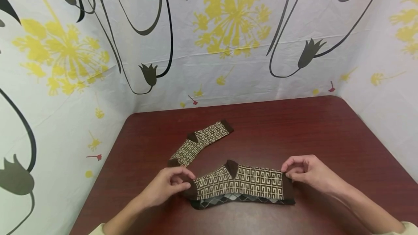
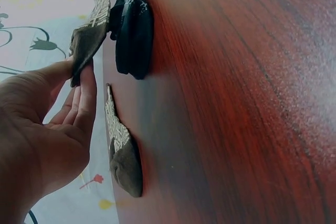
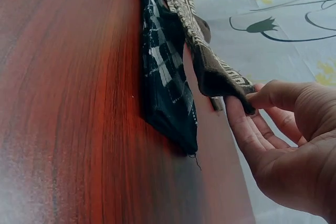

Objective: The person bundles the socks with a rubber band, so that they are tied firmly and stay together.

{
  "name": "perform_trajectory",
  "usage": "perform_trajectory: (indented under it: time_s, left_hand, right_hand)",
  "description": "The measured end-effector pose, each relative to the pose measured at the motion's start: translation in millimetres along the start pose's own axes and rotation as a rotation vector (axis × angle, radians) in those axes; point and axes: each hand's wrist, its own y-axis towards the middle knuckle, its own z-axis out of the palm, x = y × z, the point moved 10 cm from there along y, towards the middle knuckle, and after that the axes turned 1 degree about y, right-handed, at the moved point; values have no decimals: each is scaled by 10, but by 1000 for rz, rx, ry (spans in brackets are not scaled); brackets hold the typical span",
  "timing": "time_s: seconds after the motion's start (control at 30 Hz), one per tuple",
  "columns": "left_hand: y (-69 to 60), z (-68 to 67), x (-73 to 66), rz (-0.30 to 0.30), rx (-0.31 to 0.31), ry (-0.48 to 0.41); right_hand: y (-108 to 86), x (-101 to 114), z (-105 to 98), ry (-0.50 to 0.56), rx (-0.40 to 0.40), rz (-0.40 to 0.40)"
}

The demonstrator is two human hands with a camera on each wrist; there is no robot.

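Observation:
Both hands hold a brown sock [image 1: 258,181] with a cream key pattern, stretched lengthwise between them. My left hand [image 1: 164,187] pinches its dark toe [image 2: 86,45] between thumb and fingers. At the cuff [image 3: 220,83], my right hand [image 1: 310,172] pinches the upper corner. In both wrist views the brown sock is raised off the table. Beneath it, dark argyle socks [image 1: 240,198] lie on the tabletop, mostly covered in the head view; the right wrist view shows their grey diamonds [image 3: 163,66].
Another brown key-patterned sock [image 1: 202,141] lies slantwise farther back on the reddish-brown table [image 1: 281,130]. A white cloth [image 1: 183,57] printed with flowers hangs around the table's back and sides.

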Motion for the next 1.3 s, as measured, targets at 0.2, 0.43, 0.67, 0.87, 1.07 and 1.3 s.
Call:
perform_trajectory:
  time_s: [0.2,0.43,0.67,0.87,1.07,1.3]
  left_hand:
    - [-24,59,-24,15,60,-42]
    - [-27,117,-34,26,105,-82]
    - [9,62,-56,26,84,-99]
    - [-5,17,-82,43,79,-112]
    - [-34,46,-91,60,123,-154]
    - [-33,150,-39,62,166,-182]
  right_hand:
    - [-35,-12,35,8,32,3]
    - [-38,-28,64,28,53,13]
    - [-24,67,12,24,22,-33]
    - [-30,165,-16,39,24,-71]
    - [-62,190,-25,37,35,-68]
    - [-69,98,15,37,56,-31]
